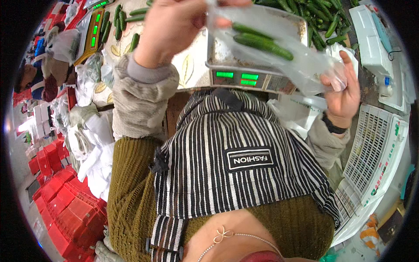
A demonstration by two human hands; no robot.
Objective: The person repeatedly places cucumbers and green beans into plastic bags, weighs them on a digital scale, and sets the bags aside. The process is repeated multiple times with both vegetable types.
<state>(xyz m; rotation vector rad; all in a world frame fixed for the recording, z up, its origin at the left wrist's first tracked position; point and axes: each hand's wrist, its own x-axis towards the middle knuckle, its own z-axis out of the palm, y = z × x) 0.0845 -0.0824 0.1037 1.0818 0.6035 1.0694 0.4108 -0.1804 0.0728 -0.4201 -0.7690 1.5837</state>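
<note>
A thin clear plastic bag is stretched between my two hands above the metal tray of a digital scale. My left hand is blurred and grips the bag's upper left end, with part of its fingers at the frame's top edge. Pinched in the fingers of my right hand is the bag's other end, to the right of the tray. Two green cucumbers appear to lie inside the bag, seen through the plastic. Green digits glow on the scale's display, just beyond my striped apron.
A heap of cucumbers lies behind the scale at right. Loose cucumbers and a second scale are at left. White plastic bags hang beside red crates. A white slatted crate and foam box stand right.
</note>
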